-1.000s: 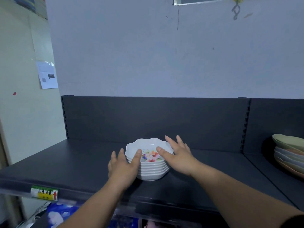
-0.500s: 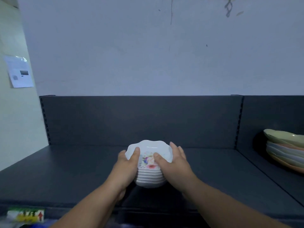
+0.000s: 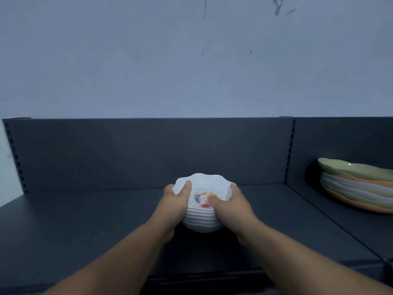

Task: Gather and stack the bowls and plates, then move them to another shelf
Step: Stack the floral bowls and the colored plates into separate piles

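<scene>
Head view: both my hands, left hand (image 3: pixel 176 201) and right hand (image 3: pixel 231 206), clasp the stack of bowls (image 3: pixel 202 218), gathered and ready, I judge, for lifting level off the shelf (image 3: pixel 85 226).

There were no words, numbers or signs that could be read. The stack of bowls (image 3: pixel 201 220) had only painted flowers inside the top one, and no letters.
</scene>
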`<move>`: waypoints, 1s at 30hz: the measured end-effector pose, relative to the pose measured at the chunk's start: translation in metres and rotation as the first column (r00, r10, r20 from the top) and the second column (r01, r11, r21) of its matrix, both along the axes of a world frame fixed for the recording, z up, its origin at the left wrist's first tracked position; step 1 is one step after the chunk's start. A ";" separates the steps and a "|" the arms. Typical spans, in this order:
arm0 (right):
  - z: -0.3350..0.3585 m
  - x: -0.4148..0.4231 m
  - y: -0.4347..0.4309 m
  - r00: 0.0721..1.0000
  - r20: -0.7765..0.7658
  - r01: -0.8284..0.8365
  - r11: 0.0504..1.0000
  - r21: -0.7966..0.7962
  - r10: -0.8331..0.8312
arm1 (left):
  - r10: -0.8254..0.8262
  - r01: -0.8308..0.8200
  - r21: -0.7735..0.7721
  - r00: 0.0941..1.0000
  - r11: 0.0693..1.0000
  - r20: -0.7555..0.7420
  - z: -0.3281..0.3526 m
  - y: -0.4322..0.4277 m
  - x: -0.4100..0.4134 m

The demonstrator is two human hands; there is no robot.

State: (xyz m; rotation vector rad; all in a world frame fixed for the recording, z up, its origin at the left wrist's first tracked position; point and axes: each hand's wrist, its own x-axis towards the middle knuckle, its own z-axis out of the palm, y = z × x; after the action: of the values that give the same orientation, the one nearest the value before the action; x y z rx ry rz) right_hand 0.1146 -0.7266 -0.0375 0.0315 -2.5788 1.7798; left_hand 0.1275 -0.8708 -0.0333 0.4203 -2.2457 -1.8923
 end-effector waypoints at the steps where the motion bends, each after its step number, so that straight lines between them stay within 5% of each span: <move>1: 0.000 0.000 0.000 1.000 -0.003 0.010 1.000 0.002 -0.010 | -0.008 0.008 -0.019 1.000 1.000 0.004 -0.001 0.001 -0.003; 9: 0.006 0.010 0.001 0.999 -0.003 0.034 0.999 0.042 -0.034 | -0.026 0.032 -0.183 0.999 0.983 0.035 0.005 0.003 -0.001; 16: 0.018 0.026 0.044 0.993 -0.097 0.078 0.989 0.125 -0.066 | -0.041 -0.079 -0.504 0.974 0.860 -0.223 0.022 0.037 0.023; 30: 0.030 0.079 0.297 0.938 -0.243 0.286 0.948 0.138 -0.248 | -0.292 0.132 -0.497 0.920 0.858 -0.260 0.022 0.263 0.061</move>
State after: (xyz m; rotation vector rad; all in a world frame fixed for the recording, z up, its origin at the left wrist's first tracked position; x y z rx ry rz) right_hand 0.1938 -0.4291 -0.0075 -0.1079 -2.4304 1.3748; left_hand 0.1884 -0.6083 -0.0113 -0.2169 -2.4747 -1.2886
